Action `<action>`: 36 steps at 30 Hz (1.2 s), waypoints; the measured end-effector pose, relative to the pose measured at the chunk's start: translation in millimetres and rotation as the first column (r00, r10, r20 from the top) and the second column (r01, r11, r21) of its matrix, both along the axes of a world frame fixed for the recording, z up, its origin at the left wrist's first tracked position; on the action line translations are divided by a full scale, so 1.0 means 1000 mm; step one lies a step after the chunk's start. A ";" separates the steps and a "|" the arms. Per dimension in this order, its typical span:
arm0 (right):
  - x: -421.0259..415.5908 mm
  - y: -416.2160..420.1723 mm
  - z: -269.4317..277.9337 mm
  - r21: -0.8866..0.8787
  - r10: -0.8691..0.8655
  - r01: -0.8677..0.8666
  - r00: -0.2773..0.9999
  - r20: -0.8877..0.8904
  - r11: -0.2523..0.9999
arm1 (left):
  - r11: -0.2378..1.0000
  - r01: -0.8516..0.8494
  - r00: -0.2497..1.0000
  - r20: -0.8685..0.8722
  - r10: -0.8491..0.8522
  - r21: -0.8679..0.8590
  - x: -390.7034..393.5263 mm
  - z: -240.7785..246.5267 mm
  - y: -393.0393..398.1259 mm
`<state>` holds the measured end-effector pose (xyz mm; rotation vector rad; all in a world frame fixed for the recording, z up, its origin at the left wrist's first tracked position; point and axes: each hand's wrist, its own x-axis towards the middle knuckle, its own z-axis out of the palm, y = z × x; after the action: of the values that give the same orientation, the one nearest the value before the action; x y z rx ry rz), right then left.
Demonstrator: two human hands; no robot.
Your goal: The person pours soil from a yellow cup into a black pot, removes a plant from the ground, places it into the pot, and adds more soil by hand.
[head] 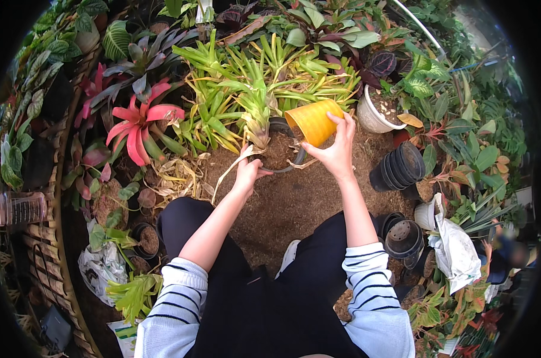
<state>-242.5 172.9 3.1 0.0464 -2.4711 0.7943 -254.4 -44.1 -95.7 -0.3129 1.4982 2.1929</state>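
Note:
My right hand [336,145] grips a yellow plastic pot [314,121], tilted with its mouth towards the lower left. Under that mouth stands a dark round pot [302,157] with brown soil or potting mix [277,151] inside. My left hand [249,171] holds the near left side of the dark pot, thumb by its rim. A green leafy plant [258,121] with a pale, papery base leans at the pot's left edge; whether my fingers also touch its base, I cannot tell. A long dry leaf [228,176] hangs over my left wrist.
Yellow-green plants [216,89] lie beyond the pot. Dry leaves [176,179] and a pink bromeliad [138,118] are at left. Stacked black pots [398,166], a white pot [372,112] and a white plastic bag [456,253] are at right. Another person [503,255] is at far right.

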 end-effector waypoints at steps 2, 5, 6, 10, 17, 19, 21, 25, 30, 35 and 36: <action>0.000 -0.001 0.000 0.020 0.002 -0.002 1.000 -0.007 1.000 | 1.000 -0.004 1.000 -0.008 0.004 -0.013 0.001 0.002 0.001; 0.001 -0.003 0.004 0.058 -0.010 0.011 1.000 -0.018 0.998 | 1.000 0.005 1.000 -0.008 -0.005 -0.025 0.001 0.002 0.000; 0.002 -0.003 0.004 0.050 -0.010 0.011 1.000 -0.022 0.999 | 1.000 0.007 1.000 -0.002 -0.007 -0.028 0.001 0.002 0.000; 0.001 -0.003 0.005 0.053 0.006 -0.004 0.999 -0.040 0.999 | 1.000 0.014 1.000 -0.007 -0.014 0.004 -0.001 -0.002 -0.002; -0.004 0.006 -0.006 -0.162 -0.044 0.045 0.999 0.008 0.986 | 1.000 -0.004 1.000 -0.007 0.004 -0.008 -0.001 0.000 0.000; -0.010 0.021 -0.017 -0.243 -0.120 0.124 0.992 0.030 0.962 | 1.000 0.004 1.000 -0.008 -0.004 0.030 -0.002 -0.002 0.001; -0.013 0.028 -0.022 -0.298 -0.211 0.221 0.975 0.065 0.929 | 0.997 -0.020 1.000 -0.015 0.021 0.068 -0.005 -0.007 -0.002; -0.015 0.052 -0.035 -0.308 -0.336 0.381 0.923 0.190 0.872 | 0.996 -0.069 0.997 0.025 0.068 0.059 -0.011 0.001 -0.010; -0.008 0.069 -0.054 -0.149 -0.340 0.405 0.880 0.331 0.902 | 0.987 -0.126 0.992 -0.015 0.128 0.102 -0.018 0.006 -0.029; 0.017 0.080 -0.096 0.164 -0.359 0.322 0.768 0.530 0.932 | 0.973 -0.180 0.983 -0.001 0.183 0.146 -0.020 0.021 -0.044; 0.022 0.083 -0.105 0.146 -0.301 0.269 0.739 0.602 0.952 | 0.967 -0.217 0.975 -0.012 0.221 0.133 -0.019 0.022 -0.046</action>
<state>-221.0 256.2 -101.6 -0.6735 -3.0004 0.6818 -273.5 -90.1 -73.6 -0.4248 1.3819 2.4646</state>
